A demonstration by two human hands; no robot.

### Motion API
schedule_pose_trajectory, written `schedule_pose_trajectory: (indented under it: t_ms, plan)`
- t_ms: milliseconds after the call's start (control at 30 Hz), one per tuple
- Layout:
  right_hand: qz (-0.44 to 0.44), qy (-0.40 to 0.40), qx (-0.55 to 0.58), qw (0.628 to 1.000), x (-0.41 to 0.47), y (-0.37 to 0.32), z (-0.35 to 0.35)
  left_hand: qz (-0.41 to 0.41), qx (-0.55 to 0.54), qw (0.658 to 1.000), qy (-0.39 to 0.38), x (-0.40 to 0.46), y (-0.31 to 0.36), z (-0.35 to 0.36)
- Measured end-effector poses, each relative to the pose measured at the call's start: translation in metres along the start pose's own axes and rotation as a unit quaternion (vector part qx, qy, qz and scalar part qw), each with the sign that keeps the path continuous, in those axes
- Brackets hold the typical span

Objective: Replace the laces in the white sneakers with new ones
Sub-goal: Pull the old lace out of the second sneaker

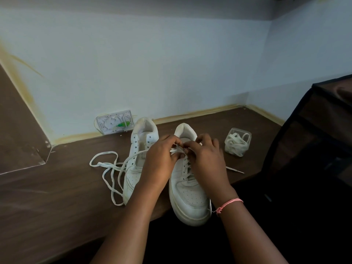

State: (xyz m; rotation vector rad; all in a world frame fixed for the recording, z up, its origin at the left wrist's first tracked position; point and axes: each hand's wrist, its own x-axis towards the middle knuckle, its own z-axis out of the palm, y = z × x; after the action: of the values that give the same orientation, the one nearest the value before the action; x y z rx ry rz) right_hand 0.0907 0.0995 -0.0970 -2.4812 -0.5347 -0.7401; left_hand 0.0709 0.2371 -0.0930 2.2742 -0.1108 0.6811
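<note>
Two white sneakers stand side by side on the brown table, toes toward me. The left sneaker (pixel 133 168) has empty eyelets, and a loose white lace (pixel 106 168) trails from it across the table. The right sneaker (pixel 188 195) still carries lacing in its lower eyelets. My left hand (pixel 162 157) and my right hand (pixel 205 159) meet over its upper eyelets, and both pinch the white lace (pixel 178 148) there. One lace end (pixel 235 170) lies on the table right of the shoe. My fingertips hide the top eyelets.
A clear plastic box (pixel 238 141) holding coiled white laces sits at the right rear of the table (pixel 57 206). A white wall socket plate (pixel 114 123) leans against the wall behind the shoes. A dark fabric object (pixel 314 149) stands at the right.
</note>
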Motion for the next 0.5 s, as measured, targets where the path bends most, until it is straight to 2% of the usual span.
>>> schedule_pose_trajectory:
  t_ms: [167, 267, 333, 500]
  plan:
    - [0.015, -0.010, 0.001, 1.000, 0.0060, -0.0062, -0.0021, 0.002, 0.044, 0.999, 0.005, -0.0030, 0.0005, 0.0007]
    - [0.054, -0.021, 0.069, 0.996, 0.0085, -0.0036, -0.0006, -0.004, 0.170, 0.985, 0.035, -0.0060, 0.0051, -0.0019]
    - [0.073, -0.004, 0.114, 0.991, 0.0081, -0.0034, 0.0001, -0.009, 0.208, 0.977, 0.045, -0.0070, 0.0079, -0.0038]
    - [0.090, 0.007, 0.088, 0.992, 0.0063, -0.0031, -0.0036, -0.028, 0.121, 0.992, -0.008, -0.0070, 0.0085, -0.0024]
